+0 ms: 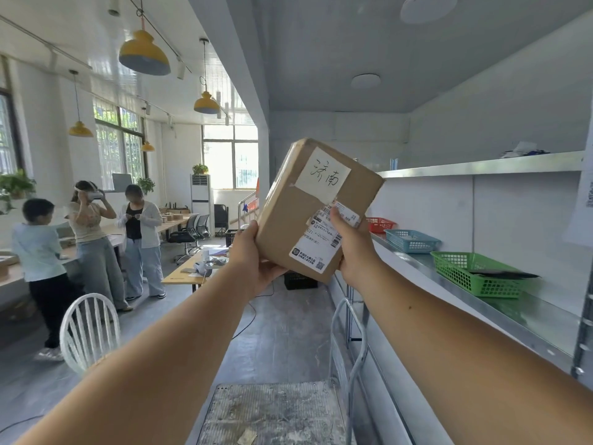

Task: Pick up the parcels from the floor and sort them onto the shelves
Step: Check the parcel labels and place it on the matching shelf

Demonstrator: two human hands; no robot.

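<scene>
A brown cardboard parcel [298, 216] is held up in front of me at about head height, tilted, with a white handwritten label near its top and printed shipping labels lower down. My left hand [253, 255] grips its lower left edge, thumb on the front face. My right hand [353, 248] grips the lower right edge, thumb pressed on the shipping label. A metal shelf [500, 293] runs along the wall on my right, with a higher shelf [481, 165] above it.
On the lower shelf stand a green basket [471, 274], a blue basket [412, 240] and a red basket [382, 223]. A metal stepladder platform [272, 412] lies below me. A white chair [88, 329], tables and three people occupy the left side. A black crate [300, 281] sits on the floor ahead.
</scene>
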